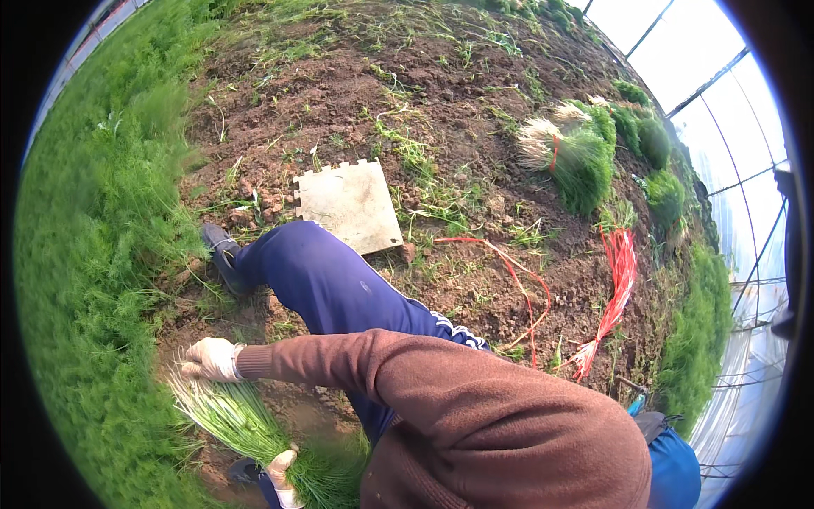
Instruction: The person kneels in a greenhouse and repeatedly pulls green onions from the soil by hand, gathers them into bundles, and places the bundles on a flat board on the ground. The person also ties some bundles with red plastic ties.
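Note:
A loose bunch of feathery green plants with pale root ends (pixel 238 413) lies slanting across the lower left, low over the soil. My left hand (pixel 282 469), in a pale glove, grips its stems near the leafy part, with the thumb over them. At the pale root ends is my right hand (pixel 211 359), also gloved, its fingers curled down onto the stems; the fingertips are partly hidden. Dense feathery plants (pixel 82 286) stand close beside both hands.
A dirty foam mat tile (pixel 348 205) lies on the soil beyond my right leg. Red plastic strips (pixel 618 280) and a loose red strand (pixel 518 280) lie to the right. A tied bunch (pixel 569 153) and several more rest farther off. Greenhouse film (pixel 741 121) borders the plot.

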A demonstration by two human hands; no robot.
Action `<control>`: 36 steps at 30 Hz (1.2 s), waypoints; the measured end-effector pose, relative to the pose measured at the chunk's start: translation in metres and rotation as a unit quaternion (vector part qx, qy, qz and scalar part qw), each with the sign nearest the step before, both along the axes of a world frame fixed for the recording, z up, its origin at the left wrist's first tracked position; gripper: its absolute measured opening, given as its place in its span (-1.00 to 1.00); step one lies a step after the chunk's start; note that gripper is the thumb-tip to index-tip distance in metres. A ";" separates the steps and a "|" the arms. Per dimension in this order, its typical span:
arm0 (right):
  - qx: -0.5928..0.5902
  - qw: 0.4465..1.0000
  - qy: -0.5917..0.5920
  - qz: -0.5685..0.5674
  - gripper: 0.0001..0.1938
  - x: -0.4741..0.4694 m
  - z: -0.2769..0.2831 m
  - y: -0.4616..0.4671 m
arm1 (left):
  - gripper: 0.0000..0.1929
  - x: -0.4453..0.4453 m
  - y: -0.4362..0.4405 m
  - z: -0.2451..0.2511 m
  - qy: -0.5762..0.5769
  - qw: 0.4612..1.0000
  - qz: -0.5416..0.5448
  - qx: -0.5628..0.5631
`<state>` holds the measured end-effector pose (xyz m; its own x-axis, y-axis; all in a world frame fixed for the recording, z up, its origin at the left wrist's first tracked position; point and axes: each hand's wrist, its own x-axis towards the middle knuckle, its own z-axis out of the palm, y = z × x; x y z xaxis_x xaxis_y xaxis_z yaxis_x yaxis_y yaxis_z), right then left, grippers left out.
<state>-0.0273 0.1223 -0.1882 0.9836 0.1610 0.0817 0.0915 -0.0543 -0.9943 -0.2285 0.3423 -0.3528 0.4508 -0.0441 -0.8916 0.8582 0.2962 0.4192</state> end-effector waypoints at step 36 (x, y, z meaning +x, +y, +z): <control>0.210 0.965 0.159 -0.007 -0.88 -0.034 0.069 -0.018 | -0.17 -0.027 0.014 0.323 -0.173 0.955 -0.221 0.095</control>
<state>-0.0615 0.1042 -0.1194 0.9717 0.1654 -0.1689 -0.2190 0.3605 -0.9067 -0.2557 0.3564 -0.0301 0.6951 -0.1515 -0.7028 0.6816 -0.1723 0.7112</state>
